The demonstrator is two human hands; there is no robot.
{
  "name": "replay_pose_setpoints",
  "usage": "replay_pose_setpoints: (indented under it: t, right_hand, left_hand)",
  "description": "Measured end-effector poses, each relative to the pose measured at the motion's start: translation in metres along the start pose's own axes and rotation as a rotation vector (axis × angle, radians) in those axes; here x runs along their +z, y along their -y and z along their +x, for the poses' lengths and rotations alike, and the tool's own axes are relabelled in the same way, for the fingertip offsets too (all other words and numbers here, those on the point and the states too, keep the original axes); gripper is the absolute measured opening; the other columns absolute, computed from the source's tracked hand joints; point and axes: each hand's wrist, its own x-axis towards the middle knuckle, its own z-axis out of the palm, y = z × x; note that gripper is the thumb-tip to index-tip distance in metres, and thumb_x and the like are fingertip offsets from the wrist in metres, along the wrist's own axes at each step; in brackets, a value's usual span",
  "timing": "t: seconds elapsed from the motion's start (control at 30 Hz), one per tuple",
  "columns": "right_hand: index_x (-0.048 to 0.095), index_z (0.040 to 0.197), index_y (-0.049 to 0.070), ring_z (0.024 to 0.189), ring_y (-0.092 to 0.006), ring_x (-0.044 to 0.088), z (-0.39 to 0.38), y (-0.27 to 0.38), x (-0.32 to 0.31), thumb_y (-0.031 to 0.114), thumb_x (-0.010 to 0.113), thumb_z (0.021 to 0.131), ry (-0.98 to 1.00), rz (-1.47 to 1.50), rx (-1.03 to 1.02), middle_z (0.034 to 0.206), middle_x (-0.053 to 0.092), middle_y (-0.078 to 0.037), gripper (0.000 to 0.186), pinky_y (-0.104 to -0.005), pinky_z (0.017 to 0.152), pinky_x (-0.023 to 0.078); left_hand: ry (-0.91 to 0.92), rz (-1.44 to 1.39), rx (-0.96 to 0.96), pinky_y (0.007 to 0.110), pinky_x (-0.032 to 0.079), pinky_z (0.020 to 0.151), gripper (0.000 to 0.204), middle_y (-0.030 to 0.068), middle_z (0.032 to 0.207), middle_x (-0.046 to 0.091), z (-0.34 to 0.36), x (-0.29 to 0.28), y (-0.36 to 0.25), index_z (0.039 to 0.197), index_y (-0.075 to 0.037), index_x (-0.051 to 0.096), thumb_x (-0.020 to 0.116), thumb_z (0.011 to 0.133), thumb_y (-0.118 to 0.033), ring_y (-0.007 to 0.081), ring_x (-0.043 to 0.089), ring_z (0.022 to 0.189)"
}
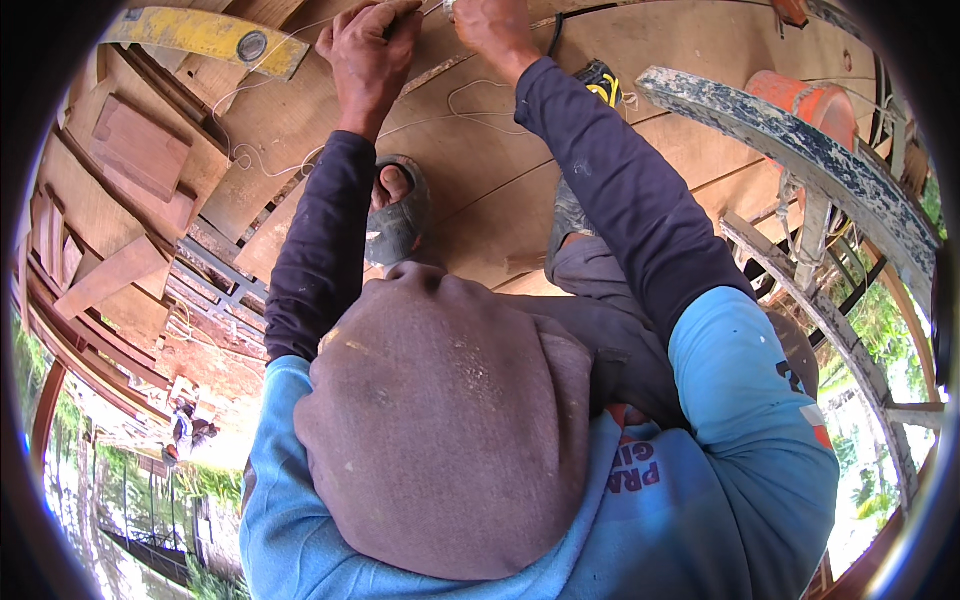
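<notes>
My left hand point(368, 60) is at the top edge, its fingers curled and pinched together. A thin pale string point(243, 158) runs to it and loops loosely over the boards. Just to its right my right hand point(492, 32) is closed too, with a small whitish bit at its fingertips. The picture's edge cuts off the fingers, so what it grips is unclear. A short stretch of string seems to span the gap between both hands. Below them lie wooden boards point(470, 150), where my sandalled foot point(398, 205) rests.
At the upper left lies a yellow spirit level point(190, 32). Wood offcuts point(140, 145) are stacked at left beside gaps in the boards. A black-and-yellow object point(600, 82) sits by my right forearm. A paint-worn beam point(790, 140) crosses the right, near an orange bucket point(800, 100).
</notes>
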Motion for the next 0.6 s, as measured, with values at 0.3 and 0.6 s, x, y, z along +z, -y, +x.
replay_pose_setpoints:
  t: [0.3, 0.6]
  right_hand:
    - [0.061, 0.098, 0.006, 0.083, -0.0449, 0.062, 0.002, 0.002, -0.001, 0.028, 0.056, 0.095, 0.048, 0.006, -0.026, 0.086, 0.065, -0.024, 0.023, -0.0493, 0.068, 0.047]
    - [0.062, 0.102, 0.006, 0.089, -0.044, 0.062, 0.0, 0.0, -0.001, 0.018, 0.054, 0.092, 0.107, 0.015, -0.036, 0.091, 0.066, -0.024, 0.017, -0.0474, 0.071, 0.048]
  left_hand:
    - [0.027, -0.02, -0.087, 0.042, 0.038, 0.092, 0.022, 0.006, 0.088, 0.069, 0.002, -0.001, 0.001, 0.103, -0.014, 0.072, 0.071, 0.083, -0.021, 0.0254, 0.061, 0.09]
    - [0.072, 0.08, -0.026, 0.044, 0.037, 0.089, 0.017, 0.006, 0.088, 0.07, 0.008, 0.0, -0.001, 0.096, -0.014, 0.071, 0.071, 0.083, -0.024, 0.0264, 0.062, 0.091]
